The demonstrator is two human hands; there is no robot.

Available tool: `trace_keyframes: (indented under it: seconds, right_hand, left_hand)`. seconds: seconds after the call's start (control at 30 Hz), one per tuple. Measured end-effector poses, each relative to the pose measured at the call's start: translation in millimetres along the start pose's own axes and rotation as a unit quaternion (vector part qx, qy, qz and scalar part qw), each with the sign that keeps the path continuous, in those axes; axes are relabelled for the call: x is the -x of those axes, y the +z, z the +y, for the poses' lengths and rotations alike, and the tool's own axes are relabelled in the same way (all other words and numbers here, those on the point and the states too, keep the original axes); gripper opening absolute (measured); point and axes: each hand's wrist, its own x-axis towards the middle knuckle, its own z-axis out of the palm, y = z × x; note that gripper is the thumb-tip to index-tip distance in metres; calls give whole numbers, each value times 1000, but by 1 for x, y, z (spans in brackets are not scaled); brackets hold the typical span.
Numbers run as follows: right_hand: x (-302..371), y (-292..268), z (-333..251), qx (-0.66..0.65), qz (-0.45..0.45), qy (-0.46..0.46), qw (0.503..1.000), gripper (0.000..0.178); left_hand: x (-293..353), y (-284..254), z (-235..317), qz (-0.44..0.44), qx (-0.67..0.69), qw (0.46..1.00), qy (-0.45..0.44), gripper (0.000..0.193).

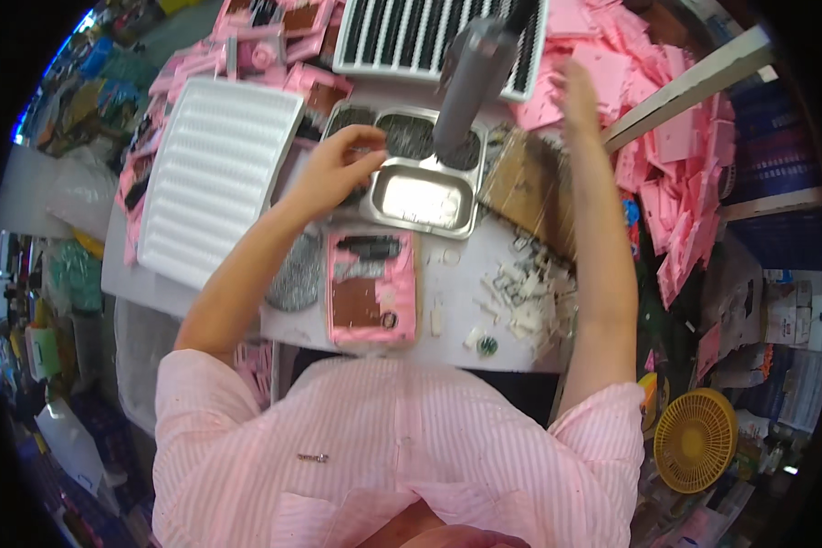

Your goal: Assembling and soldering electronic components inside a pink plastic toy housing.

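We see a shiny metal compartment tray on the work table, near the middle, its far compartments filled with dark small parts and its large near one bare. Over its left side is the left hand, fingers bent and thumb a little apart from them; we cannot tell whether they pinch anything small. The right hand reaches to the near left edge of a heap of pink pieces; its fingers point away from the body, blurred, and we cannot tell whether they are spread or pressed on anything. Between the tray and the right forearm we find a brown box, with loose white pieces nearer the body. A pink set lies just this side of the tray. Above the tray we see a grey cylindrical tool; a white ribbed tray lies further left.
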Motion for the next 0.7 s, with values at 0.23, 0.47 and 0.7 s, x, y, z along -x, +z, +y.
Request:
trace_keyframes:
  seconds: [0.23, 0.47, 0.7]
  right_hand:
    - [275, -43, -109, -32, -194, 6, 980, 27]
    - [393, 25, -51, 173, -256, 34, 951, 13]
    - [392, 25, -46, 233, -278, -64, 930, 9]
  left_hand:
    - [176, 8, -40, 14, -258, 955, 143, 21]
    - [211, 29, -80, -3, -306, 927, 218, 31]
    - [209, 10, -94, -43, -289, 919, 264, 30]
